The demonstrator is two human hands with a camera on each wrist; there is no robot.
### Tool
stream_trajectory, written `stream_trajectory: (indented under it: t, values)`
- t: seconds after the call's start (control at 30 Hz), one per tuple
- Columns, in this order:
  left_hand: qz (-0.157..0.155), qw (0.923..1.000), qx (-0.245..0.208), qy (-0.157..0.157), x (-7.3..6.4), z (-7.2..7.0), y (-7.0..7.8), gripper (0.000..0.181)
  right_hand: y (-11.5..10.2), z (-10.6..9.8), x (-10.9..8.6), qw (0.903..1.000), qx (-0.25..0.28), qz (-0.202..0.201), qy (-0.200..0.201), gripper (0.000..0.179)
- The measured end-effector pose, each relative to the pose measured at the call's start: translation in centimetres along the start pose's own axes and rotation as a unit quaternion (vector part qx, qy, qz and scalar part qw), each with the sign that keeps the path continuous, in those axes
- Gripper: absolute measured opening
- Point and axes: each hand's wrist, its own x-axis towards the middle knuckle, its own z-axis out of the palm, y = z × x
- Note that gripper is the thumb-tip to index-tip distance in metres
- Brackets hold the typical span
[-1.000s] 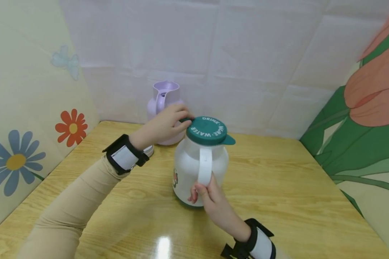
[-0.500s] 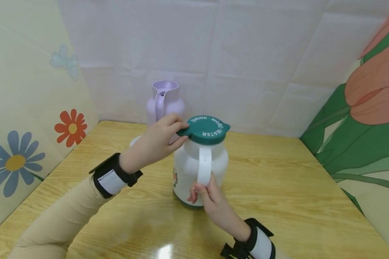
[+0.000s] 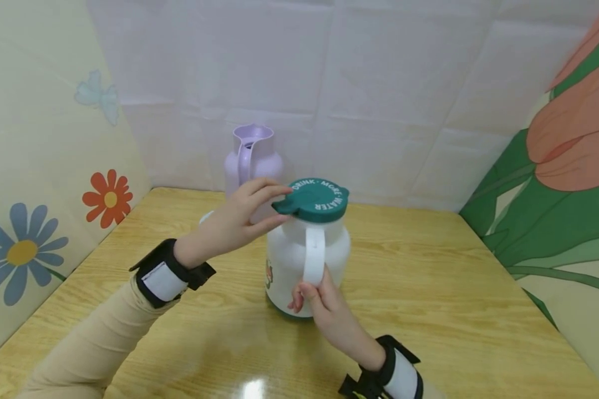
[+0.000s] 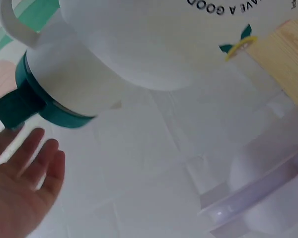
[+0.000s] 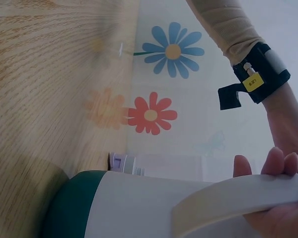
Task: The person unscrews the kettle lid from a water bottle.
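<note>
A white thermos jug (image 3: 289, 277) stands upright on the table, with a green lid (image 3: 321, 200) lettered "DRINK MORE WATER" on its neck. My left hand (image 3: 237, 219) is beside the lid's tab (image 3: 285, 206), fingers extended above it and thumb below. In the left wrist view the spread fingers (image 4: 32, 158) lie close to the tab (image 4: 20, 106); whether a fingertip touches it I cannot tell. My right hand (image 3: 334, 313) grips the lower part of the white handle (image 3: 315, 257). Fingertips (image 5: 274, 161) show over the handle (image 5: 233, 198) in the right wrist view.
Behind the left hand a lilac jug (image 3: 253, 166) with an uncovered top stands near the back wall. A small pale object (image 3: 206, 217) is mostly hidden by that hand. The wooden table (image 3: 419, 288) meets printed cloth walls left and right.
The green lid has turned, bringing its tab round to the left front. My left hand first moved toward me with the tab, then its fingers spread. My right hand stays on the handle.
</note>
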Motion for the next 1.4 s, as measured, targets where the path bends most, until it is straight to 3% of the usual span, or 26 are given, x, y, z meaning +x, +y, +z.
stream_trajectory:
  t: [0.2,0.3,0.4,0.57,0.8,1.0,1.13,1.23,1.3,1.4]
  values:
    - [-0.011,0.9940,-0.069,-0.085,-0.4,-0.8,-2.2,0.039,0.1,0.0,0.0,1.0000,0.000,0.006,0.001,0.013]
    - [-0.011,0.9929,-0.075,-0.091,-0.6,-0.6,-2.8,0.038,0.2,0.0,0.0,1.0000,0.002,0.009,-0.003,0.013]
    - [0.017,0.9957,-0.071,-0.057,-0.6,-0.1,-2.8,0.042,0.3,0.0,0.0,0.9998,0.006,0.018,-0.009,0.013]
    - [0.061,0.9972,-0.038,0.019,0.0,0.8,-2.0,0.064,0.2,-0.2,0.1,0.9997,0.007,0.020,-0.010,0.014]
    - [0.052,0.9970,-0.004,0.058,1.1,1.8,0.0,0.024,-0.1,-0.4,0.2,1.0000,0.003,-0.003,-0.004,0.017]
    - [0.051,0.9894,0.065,0.119,1.8,3.4,1.7,0.025,-0.3,-0.5,0.2,0.9999,0.010,0.012,-0.003,0.018]
    - [0.046,0.9836,0.107,0.138,1.9,4.0,2.5,0.025,-0.5,-0.3,0.0,0.9993,0.015,0.033,-0.004,0.019]
    - [0.040,0.9850,0.100,0.135,1.7,4.0,2.7,0.028,-0.5,0.0,0.0,0.9992,0.016,0.036,-0.007,0.020]
    - [0.029,0.9878,0.069,0.136,1.3,3.9,2.8,0.032,-0.4,0.1,0.0,0.9994,0.015,0.030,-0.007,0.021]
    - [0.017,0.9833,0.003,0.181,0.2,4.3,2.9,0.032,-0.6,-0.1,0.0,0.9990,-0.012,0.043,-0.005,0.020]
